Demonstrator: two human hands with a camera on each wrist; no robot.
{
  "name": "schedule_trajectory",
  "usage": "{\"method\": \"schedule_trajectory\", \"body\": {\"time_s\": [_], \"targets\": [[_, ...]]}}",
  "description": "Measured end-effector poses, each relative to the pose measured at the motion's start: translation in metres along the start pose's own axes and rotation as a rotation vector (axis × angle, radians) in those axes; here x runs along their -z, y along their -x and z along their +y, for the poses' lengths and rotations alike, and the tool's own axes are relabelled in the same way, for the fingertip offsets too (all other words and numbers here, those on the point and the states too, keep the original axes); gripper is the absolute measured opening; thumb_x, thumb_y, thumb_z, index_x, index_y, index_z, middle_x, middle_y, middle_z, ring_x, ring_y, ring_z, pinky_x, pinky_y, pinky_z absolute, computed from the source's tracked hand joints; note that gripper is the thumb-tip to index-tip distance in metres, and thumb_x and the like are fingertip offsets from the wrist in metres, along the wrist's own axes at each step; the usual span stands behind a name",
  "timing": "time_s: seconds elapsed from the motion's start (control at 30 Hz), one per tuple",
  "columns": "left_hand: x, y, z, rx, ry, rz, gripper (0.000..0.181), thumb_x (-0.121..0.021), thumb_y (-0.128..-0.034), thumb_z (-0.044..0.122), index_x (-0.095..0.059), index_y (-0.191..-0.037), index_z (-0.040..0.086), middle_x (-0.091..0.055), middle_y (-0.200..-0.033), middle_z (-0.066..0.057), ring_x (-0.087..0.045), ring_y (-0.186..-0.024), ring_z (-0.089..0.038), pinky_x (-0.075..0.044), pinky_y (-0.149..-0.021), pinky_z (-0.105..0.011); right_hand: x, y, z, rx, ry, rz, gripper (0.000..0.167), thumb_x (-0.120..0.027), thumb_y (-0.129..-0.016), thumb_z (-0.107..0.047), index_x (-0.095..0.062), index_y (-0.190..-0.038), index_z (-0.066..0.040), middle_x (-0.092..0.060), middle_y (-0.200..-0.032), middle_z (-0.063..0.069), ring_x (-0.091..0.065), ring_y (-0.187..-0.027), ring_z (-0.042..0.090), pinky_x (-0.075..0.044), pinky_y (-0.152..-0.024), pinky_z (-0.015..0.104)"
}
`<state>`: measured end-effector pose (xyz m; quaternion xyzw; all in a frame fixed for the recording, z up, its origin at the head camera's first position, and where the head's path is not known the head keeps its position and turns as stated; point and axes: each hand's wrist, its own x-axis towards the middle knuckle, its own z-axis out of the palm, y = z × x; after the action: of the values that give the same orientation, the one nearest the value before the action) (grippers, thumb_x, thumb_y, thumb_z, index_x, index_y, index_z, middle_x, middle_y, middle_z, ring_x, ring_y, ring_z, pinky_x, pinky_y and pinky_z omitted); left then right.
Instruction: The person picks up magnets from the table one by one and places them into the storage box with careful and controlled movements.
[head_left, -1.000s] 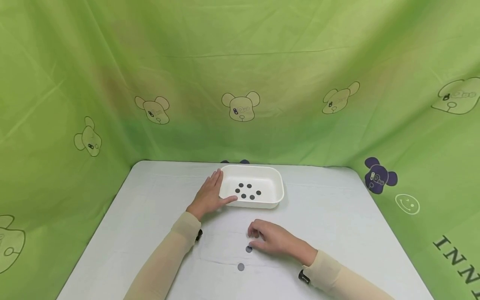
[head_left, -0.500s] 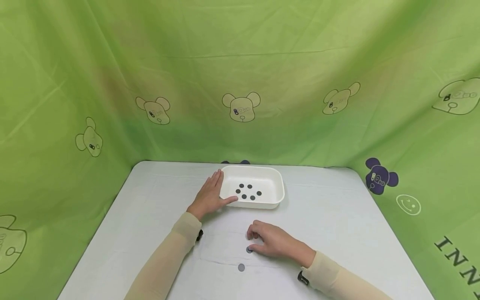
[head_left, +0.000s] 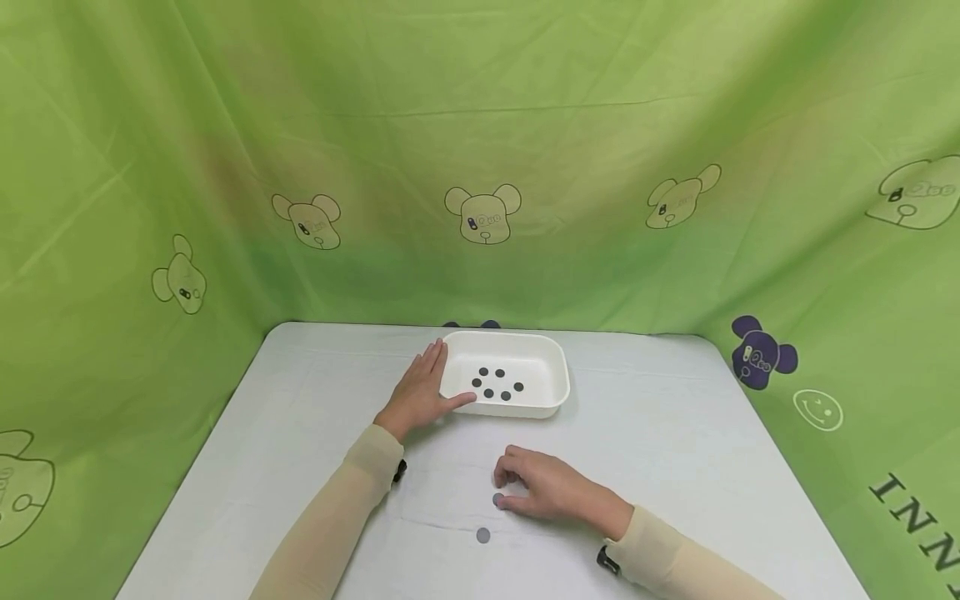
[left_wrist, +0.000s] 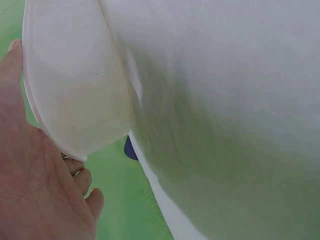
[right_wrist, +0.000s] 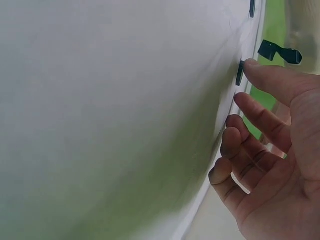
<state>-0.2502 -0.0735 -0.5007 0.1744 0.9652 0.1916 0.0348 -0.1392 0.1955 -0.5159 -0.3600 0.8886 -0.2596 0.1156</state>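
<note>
My left hand (head_left: 417, 396) rests against the left end of a white rectangular basin (head_left: 555, 412), fingers along its side and thumb over the front rim. Several dark round discs (head_left: 499, 373) lie flat inside. In the left wrist view, the palm stands beside the basin wall (left_wrist: 75, 75). Over the table, my right hand (head_left: 547, 483) touches a small dark disc (head_left: 497, 500) with its thumb. The right wrist view shows that disc (right_wrist: 239, 73) edge-on at the thumb tip, with loosely bent fingers apart from it. Another grey disc (head_left: 483, 536) lies nearer the front.
A white cloth covers the table (head_left: 660, 433). Green fabric with printed bear heads (head_left: 484, 217) hangs at the back and both sides. Each sleeved arm has a black strap at the wrist, such as the right strap (head_left: 608, 560).
My right hand's fingers have lowered slightly toward the table, while the thumb stays at the disc. The left hand, basin and other discs have not visibly moved.
</note>
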Motion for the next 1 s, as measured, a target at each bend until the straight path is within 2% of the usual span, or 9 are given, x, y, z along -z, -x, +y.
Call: {"method": "schedule_trajectory", "body": {"time_s": [0.2,0.43,0.7,1.0], "targets": [[0.0001,-0.0002,-0.0002,0.001,-0.002,-0.001,0.119,-0.057,-0.0964,0.079,-0.005,-0.172,0.004,-0.002,-0.181,-0.012,-0.006,-0.167,-0.029,-0.005,-0.135,-0.040,-0.0009,0.0022,-0.0015,0.021,0.006,0.005,0.012,-0.081,-0.098,-0.034,-0.071,-0.100,-0.026,-0.060,-0.097,-0.016,-0.058,-0.086,0.004,-0.052,-0.076,0.022],[-0.0009,-0.0009,-0.0002,0.002,-0.008,0.001,0.119,-0.057,-0.0963,0.079,-0.005,-0.172,0.004,-0.002,-0.181,-0.012,-0.006,-0.167,-0.029,-0.005,-0.135,-0.040,-0.0010,0.0018,-0.0043,-0.015,-0.017,-0.013,0.011,-0.081,-0.098,-0.031,-0.071,-0.099,-0.027,-0.060,-0.097,-0.017,-0.057,-0.085,0.002,-0.051,-0.073,0.021],[-0.0010,0.0002,0.0001,0.002,0.004,0.006,0.118,-0.059,-0.0964,0.078,-0.005,-0.172,0.005,-0.002,-0.181,-0.011,-0.003,-0.167,-0.026,-0.004,-0.135,-0.039,-0.0014,0.0012,-0.0054,-0.020,-0.023,-0.024,0.011,-0.081,-0.098,-0.028,-0.070,-0.098,-0.027,-0.060,-0.098,-0.018,-0.057,-0.085,0.001,-0.051,-0.072,0.021],[-0.0002,0.0004,0.0005,0.000,0.010,0.005,0.118,-0.058,-0.0967,0.078,-0.005,-0.172,0.004,-0.002,-0.181,-0.012,-0.004,-0.167,-0.027,-0.004,-0.135,-0.039,-0.0022,-0.0005,-0.0081,-0.019,-0.023,-0.039,0.017,-0.084,-0.095,-0.021,-0.069,-0.100,-0.027,-0.059,-0.096,-0.019,-0.056,-0.082,0.000,-0.052,-0.072,0.019]]}}
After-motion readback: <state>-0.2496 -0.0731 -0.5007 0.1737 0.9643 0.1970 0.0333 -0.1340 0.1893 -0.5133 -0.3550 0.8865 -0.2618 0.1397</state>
